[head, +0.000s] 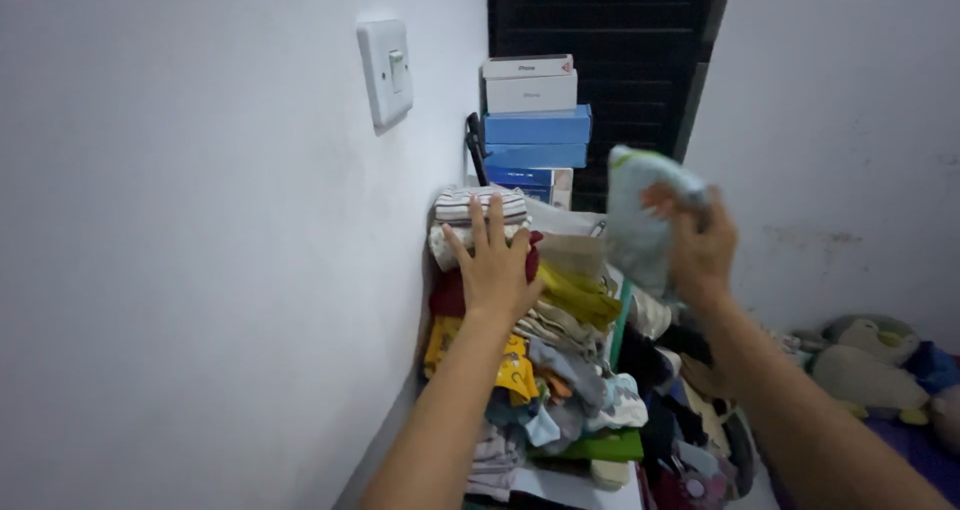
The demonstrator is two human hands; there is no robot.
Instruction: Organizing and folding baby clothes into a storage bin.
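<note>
A tall stack of folded clothes [540,370] in many colours leans against the white wall. My left hand [492,263] lies flat against the upper part of the stack, fingers spread, just under a striped folded piece [460,206] on top. My right hand [697,242] is raised to the right of the stack and grips a pale grey-green folded garment [640,215], held in the air and blurred.
Several flat boxes [535,125], white and blue, are stacked behind the clothes before a dark slatted shutter [640,30]. A light switch [386,72] sits on the left wall. Plush toys [870,360] lie at the lower right.
</note>
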